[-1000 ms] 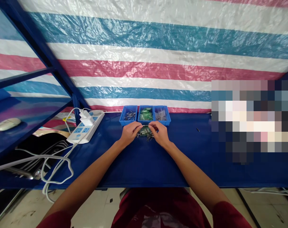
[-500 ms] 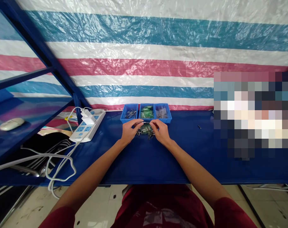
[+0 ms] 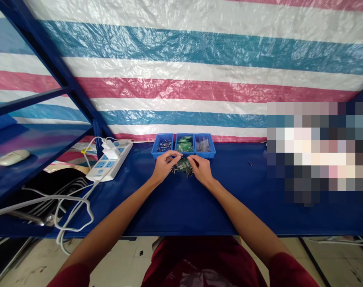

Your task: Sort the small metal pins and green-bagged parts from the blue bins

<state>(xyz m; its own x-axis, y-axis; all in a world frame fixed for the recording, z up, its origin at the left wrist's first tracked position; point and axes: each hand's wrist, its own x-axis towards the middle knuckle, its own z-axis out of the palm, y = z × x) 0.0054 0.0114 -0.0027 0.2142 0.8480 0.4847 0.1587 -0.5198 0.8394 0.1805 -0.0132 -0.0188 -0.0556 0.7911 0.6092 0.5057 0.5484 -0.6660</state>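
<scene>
The slim, light-toned stick-like piece (image 3: 184, 158) was raised above the near edge of the bins, spanning the small gap between the two hands, and it looked to be pinched at one end by the thumb and forefinger of the bare left hand (image 3: 163, 165) and at the other by those of the bare right hand (image 3: 203, 167), though the tips hid both ends. Handling it well called, in my judgement, for a light, even pinch, both ends in one line so that nothing bent or skewed, and slow, small finger motions with the wrists low. Working right over the loose pile of green and dark metallic bits (image 3: 184, 165) made sense, since a dropped part would probably land there and not roll off across the glossy dark-blue tabletop (image 3: 169, 211). The piece itself looked thin and straight, sloping slightly down toward the right hand; its material and any markings were too small to tell. Just beyond it stood the blue plastic bin with green contents (image 3: 189, 154).
</scene>
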